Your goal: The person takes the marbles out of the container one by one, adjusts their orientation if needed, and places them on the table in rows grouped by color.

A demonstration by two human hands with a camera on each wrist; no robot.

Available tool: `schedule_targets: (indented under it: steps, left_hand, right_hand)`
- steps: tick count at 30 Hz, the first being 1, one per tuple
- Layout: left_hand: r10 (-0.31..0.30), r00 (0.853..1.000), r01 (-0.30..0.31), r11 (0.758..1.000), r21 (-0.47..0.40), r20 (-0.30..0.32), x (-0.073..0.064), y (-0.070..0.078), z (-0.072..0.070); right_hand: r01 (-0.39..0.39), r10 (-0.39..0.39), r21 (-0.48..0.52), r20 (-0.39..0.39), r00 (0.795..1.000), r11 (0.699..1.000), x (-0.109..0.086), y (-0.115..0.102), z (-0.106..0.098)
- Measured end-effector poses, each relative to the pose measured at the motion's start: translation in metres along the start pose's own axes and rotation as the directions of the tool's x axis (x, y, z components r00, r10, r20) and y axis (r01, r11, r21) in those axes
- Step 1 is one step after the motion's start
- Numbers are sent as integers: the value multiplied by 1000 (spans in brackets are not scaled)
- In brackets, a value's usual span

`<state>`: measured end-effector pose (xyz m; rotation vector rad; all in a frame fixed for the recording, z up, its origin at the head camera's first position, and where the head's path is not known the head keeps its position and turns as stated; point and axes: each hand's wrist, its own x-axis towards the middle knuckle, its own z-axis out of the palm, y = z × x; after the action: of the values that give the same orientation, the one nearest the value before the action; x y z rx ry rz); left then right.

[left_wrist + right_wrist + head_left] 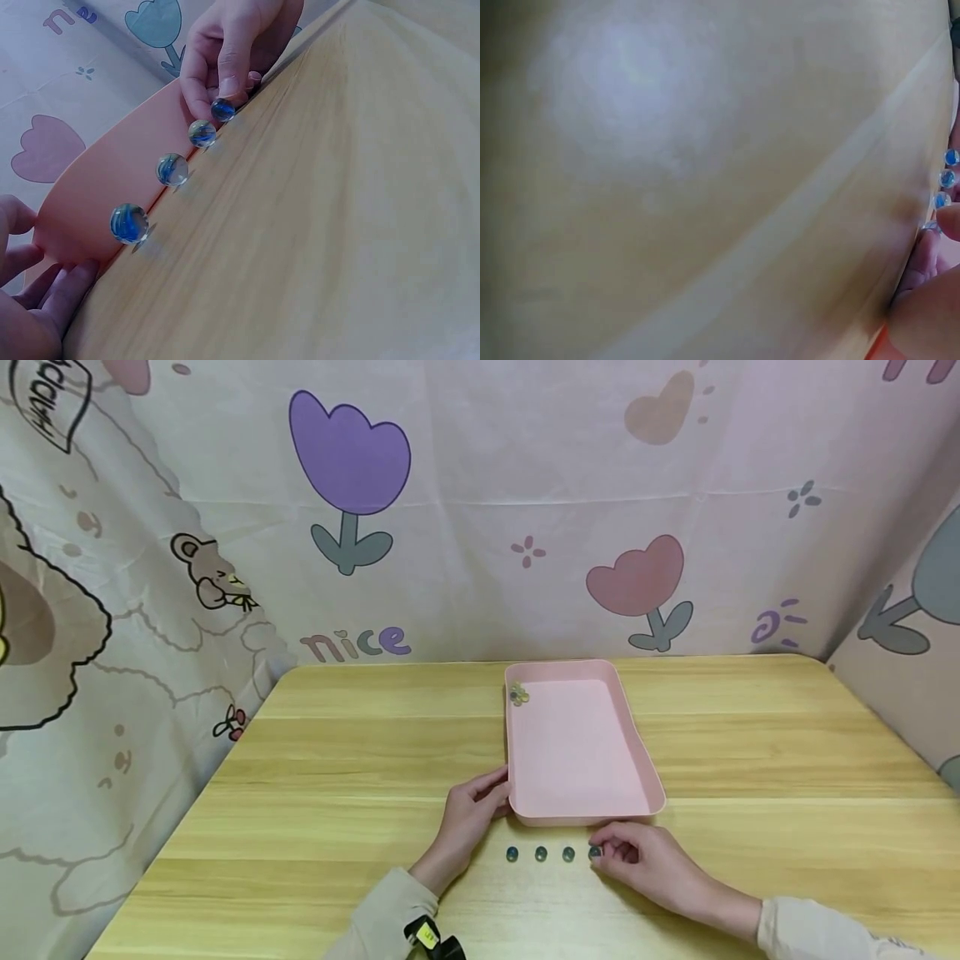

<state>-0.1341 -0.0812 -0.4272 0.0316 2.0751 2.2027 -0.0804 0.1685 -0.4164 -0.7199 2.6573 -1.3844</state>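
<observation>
Blue-green glass marbles stand in a short row on the table in front of the pink tray [588, 819]. At the row's right end, my right hand [648, 864] pinches the last marble [596, 852] between thumb and fingertips. The other marbles, such as the left-end marble [512, 854], sit spaced apart to its left. My left hand [468, 818] rests its fingertips against the outer wall at the tray's near left corner, its fingers fairly straight. The left wrist view shows the nearest marble [130, 223] with blue swirls inside, close to those fingers [71, 289].
A small cluster of yellowish marbles [519, 695] lies in the tray's far left corner. The wooden table [360, 752] reaches back to a patterned cloth [480, 527], which also hangs along both sides. A black strap device [435, 937] is on the left wrist.
</observation>
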Motion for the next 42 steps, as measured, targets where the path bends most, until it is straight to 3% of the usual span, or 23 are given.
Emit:
schedule_targets:
  steps: [33, 42]
  left_hand:
    - [12, 1000, -12, 1000, 8, 5, 4, 6, 0]
    - [0, 1000, 0, 1000, -4, -2, -1, 4, 0]
  right_hand:
    - [-137, 133, 51, 77, 988, 989, -4, -7, -17]
    - [-169, 169, -32, -11, 986, 985, -24, -8, -21]
